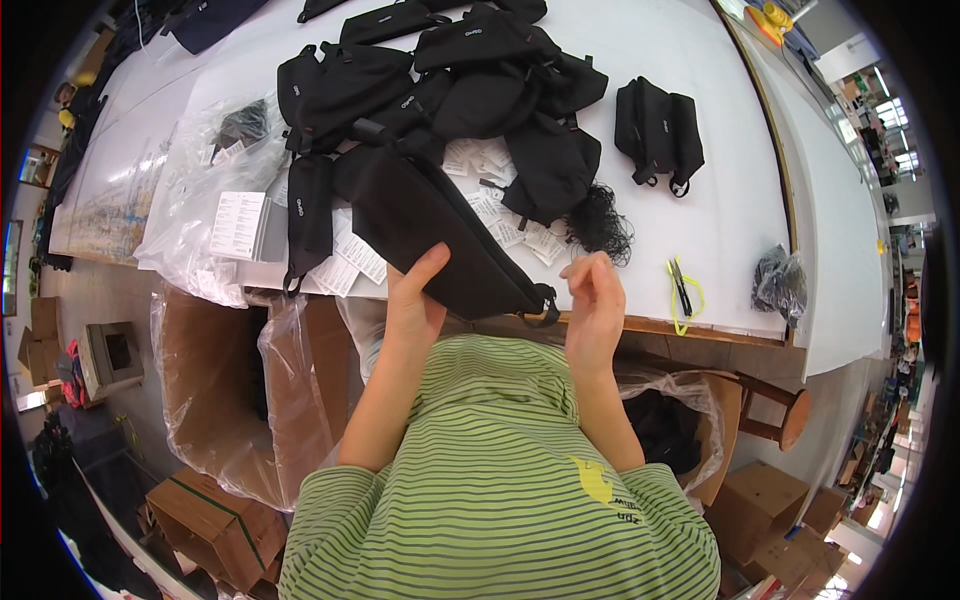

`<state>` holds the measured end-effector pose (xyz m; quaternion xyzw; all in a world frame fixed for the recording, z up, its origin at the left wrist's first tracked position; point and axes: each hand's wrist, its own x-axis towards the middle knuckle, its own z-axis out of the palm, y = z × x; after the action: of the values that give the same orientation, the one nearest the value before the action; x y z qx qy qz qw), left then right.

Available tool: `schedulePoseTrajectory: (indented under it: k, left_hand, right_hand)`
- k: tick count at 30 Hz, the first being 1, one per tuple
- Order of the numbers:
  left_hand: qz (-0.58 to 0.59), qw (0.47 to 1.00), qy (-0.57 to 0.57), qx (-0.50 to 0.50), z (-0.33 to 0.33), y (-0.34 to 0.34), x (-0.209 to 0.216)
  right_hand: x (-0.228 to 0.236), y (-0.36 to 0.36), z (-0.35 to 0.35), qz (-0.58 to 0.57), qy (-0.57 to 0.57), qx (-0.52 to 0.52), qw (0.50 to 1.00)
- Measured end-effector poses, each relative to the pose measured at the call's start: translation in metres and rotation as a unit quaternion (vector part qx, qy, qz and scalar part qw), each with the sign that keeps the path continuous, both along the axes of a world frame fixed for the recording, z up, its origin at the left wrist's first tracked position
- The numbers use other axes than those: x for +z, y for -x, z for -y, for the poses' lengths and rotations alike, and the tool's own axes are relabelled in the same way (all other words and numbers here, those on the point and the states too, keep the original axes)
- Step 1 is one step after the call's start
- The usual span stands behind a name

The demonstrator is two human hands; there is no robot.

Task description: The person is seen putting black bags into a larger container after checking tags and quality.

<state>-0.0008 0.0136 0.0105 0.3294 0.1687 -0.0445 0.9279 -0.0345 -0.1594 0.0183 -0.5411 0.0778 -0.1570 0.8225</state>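
My left hand (415,300) grips a long black fabric pouch (440,235) near its lower edge, thumb on top. The pouch is tilted over the table's front edge, a zipper along its upper right side and a short strap loop (546,306) at its near right end. Just right of that loop is my right hand (597,310), raised with its fingers curled together; whatever is pinched there is too small to make out. Beyond the held pouch lie a heap of black pouches (490,95), loose white printed tags (360,258) and a tangle of black strings (603,225).
Thread snips with a yellow cord (682,290) and a small bag of dark items (779,284) lie at right, below a separate black pouch (658,135). A stack of white cards (240,226) rests on clear plastic at left. Plastic-lined cartons (215,390) stand below the table edge.
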Motion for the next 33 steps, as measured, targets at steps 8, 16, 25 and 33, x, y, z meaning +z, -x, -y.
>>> schedulePoseTrajectory:
  k: [8,16,25,33]
  left_hand:
    - [0.020,0.971,-0.066,-0.230,0.001,0.002,0.010]
    - [-0.015,0.965,-0.068,-0.251,0.003,0.006,0.014]
    - [-0.075,0.988,0.034,-0.132,0.005,-0.008,0.007]
    - [-0.102,0.985,0.094,-0.097,-0.009,-0.025,0.013]
  right_hand:
    - [0.041,-0.046,0.006,0.065,0.191,0.158,0.967]
    - [0.035,-0.060,0.008,0.132,0.298,0.045,0.944]
    - [0.037,-0.024,-0.015,0.093,0.283,0.168,0.940]
    - [0.046,0.005,-0.017,0.057,0.248,0.296,0.921]
